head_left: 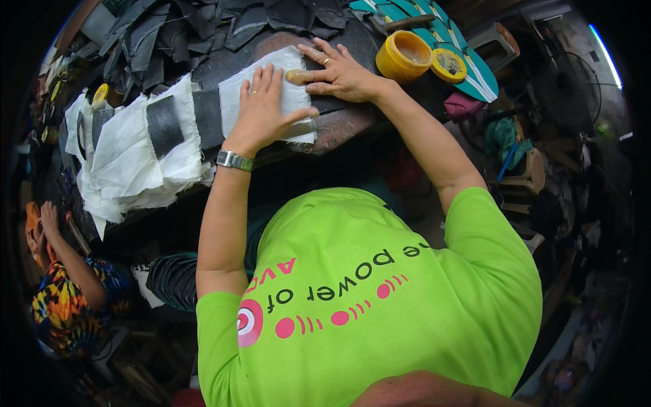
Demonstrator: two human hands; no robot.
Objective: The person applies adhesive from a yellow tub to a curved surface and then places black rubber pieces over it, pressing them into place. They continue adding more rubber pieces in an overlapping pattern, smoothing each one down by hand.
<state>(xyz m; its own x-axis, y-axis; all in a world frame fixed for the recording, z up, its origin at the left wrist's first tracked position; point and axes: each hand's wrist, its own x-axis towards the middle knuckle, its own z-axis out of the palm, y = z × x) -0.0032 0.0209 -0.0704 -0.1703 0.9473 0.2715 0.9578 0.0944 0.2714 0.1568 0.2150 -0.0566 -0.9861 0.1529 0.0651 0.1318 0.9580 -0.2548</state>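
Cluttered workbench [358,42] — near its front edge, a white cloth piece [295,96] lies under the left hand [261,112] and right hand [344,76], fingers extended and spread, gripping nothing — pressing evenly outward should avoid creases.

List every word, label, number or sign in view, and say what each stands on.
Lime-green shirt: black and pink lettering, upside down, partly lost in folds; I won't copy its wording.
Dark package, upper left: pale print, too small to read.
Wristwatch: face too small to read.
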